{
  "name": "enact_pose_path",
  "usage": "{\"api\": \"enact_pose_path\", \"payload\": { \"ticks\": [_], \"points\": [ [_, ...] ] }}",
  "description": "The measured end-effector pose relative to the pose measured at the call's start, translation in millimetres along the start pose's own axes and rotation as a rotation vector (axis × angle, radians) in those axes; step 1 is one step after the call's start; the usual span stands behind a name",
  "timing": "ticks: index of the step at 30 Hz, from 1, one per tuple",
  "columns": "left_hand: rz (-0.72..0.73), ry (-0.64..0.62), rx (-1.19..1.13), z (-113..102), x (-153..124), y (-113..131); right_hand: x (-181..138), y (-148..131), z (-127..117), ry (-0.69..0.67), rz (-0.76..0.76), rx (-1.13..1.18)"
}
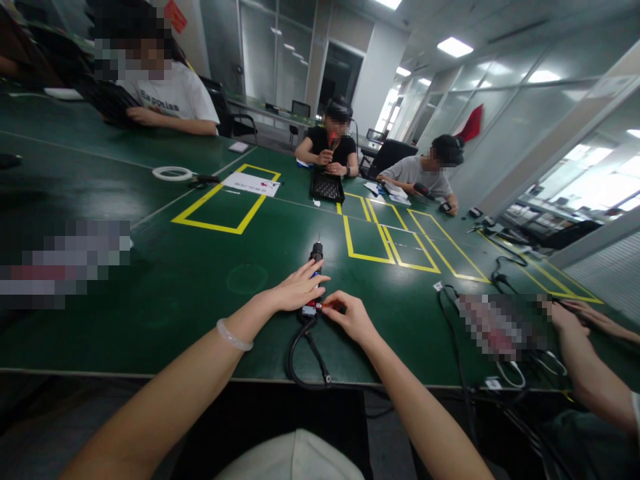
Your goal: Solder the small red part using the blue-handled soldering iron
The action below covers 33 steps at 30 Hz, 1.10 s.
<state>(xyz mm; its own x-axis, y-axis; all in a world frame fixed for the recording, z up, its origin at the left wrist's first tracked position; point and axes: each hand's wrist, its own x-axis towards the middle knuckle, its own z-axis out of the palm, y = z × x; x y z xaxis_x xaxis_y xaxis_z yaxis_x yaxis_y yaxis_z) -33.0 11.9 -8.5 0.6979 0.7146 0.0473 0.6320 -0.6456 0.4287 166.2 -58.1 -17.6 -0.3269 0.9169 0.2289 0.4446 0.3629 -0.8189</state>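
Observation:
A slim black, blue and red hand tool (315, 257) lies on the green table (210, 293), its tip pointing away from me. My left hand (300, 288) rests on top of its body, fingers stretched and pressing it down. My right hand (347, 315) pinches a small red part at the tool's near end (311, 309), fingers closed. A black cable (305, 357) loops from that end to the table's front edge. A pale bracelet (233, 337) circles my left wrist.
Yellow taped rectangles (225, 207) mark the table. A white tape ring (172, 173), a paper sheet (251, 184) and a black tray (327, 187) lie further off. Three people sit at the far side. Another person's arm (590, 360) and cables (450, 313) are at my right.

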Motion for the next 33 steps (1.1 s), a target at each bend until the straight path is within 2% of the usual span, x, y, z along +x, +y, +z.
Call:
{"api": "enact_pose_path", "payload": {
  "ticks": [6, 10, 14, 19, 24, 27, 30, 33],
  "points": [
    [0.023, 0.048, -0.036, 6, 0, -7, -11, -18, 9, 0.09, -0.042, -0.184],
    [0.027, 0.064, -0.071, 4, -1, -8, -18, -34, 26, 0.159, -0.004, -0.327],
    [0.02, 0.054, -0.099, -4, -3, -7, -32, -52, 46, 0.202, 0.039, -0.374],
    [0.018, 0.066, -0.14, -8, -3, -7, -51, -55, 64, 0.182, 0.1, -0.308],
    [0.042, 0.069, -0.148, -8, -1, -10, -49, -42, 59, 0.245, 0.13, -0.115],
    [0.082, 0.084, -0.157, -7, -1, -11, -43, -41, 56, 0.241, 0.136, -0.105],
    [0.048, 0.149, -0.192, -10, -2, -10, -35, -46, 58, 0.216, 0.122, -0.208],
    [-0.027, 0.306, -0.24, -18, -4, -8, -20, -54, 60, 0.165, 0.126, -0.343]
  ]
}}
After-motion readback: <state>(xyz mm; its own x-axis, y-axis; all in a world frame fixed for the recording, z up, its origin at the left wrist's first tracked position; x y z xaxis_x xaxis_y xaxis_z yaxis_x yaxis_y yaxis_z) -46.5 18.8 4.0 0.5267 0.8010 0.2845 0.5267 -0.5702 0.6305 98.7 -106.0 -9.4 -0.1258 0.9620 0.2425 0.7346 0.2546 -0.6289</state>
